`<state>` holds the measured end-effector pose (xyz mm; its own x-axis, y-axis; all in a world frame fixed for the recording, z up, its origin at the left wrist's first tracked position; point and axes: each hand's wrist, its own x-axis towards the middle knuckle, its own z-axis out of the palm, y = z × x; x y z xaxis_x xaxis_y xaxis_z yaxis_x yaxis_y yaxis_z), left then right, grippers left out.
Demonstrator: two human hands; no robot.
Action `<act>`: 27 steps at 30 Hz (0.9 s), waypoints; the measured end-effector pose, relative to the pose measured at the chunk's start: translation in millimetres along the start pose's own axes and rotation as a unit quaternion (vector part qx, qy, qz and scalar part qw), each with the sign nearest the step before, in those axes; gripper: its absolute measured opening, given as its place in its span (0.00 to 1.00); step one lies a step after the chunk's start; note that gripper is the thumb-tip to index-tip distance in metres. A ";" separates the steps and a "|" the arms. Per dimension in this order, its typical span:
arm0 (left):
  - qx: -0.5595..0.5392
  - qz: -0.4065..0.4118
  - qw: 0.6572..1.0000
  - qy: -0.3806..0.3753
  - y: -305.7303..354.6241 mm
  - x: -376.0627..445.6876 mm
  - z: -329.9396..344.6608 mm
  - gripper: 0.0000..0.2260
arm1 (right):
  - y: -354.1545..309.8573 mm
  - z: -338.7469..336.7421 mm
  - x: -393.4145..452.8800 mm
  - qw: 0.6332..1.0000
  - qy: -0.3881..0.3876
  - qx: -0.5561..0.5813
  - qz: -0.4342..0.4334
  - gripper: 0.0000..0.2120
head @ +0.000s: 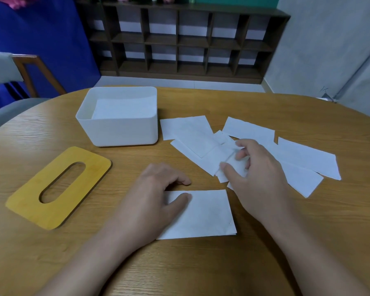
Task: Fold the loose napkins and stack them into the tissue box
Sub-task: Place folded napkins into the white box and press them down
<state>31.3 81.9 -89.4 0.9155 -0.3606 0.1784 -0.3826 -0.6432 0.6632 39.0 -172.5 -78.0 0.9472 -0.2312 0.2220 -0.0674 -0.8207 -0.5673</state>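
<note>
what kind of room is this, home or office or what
Probably a home dining or living room, though a staged room is possible: a rounded wooden table, a wooden-framed chair beside it, and a dark brown cubby shelf unit along the far wall.

Dim even indoor light, faint soft shadows, wide-angle bowing at edges, slightly soft focus

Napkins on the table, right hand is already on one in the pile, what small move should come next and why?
Probably lift the pinched napkin clear of the pile with the right hand. Its fingers already grip it, the sheets there overlap, and the left hand rests on a folded napkin that is not yet in the open tissue box.
</note>
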 end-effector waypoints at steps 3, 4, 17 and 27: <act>0.009 0.007 1.000 0.003 -1.0 0.5 2.4 0.09 | -2.7 6.2 7.4 1.000 -0.018 0.000 0.018 0.28; 0.009 0.009 1.000 0.003 -1.1 0.6 2.7 0.09 | -4.3 8.0 9.3 0.999 -0.023 0.009 0.020 0.27; 0.002 0.011 0.999 0.036 2.6 -1.3 3.3 0.10 | -16.8 7.4 1.2 0.988 0.021 0.143 -0.051 0.21; 0.024 0.071 0.983 0.166 7.4 2.7 7.1 0.17 | -36.8 8.0 -22.6 0.957 0.072 0.203 -0.192 0.06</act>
<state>30.1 71.3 -89.2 0.8396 -0.2141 0.4992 -0.5076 -0.6366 0.5806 22.6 -132.9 -68.4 0.8226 -0.0476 0.5666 0.4319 -0.5957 -0.6771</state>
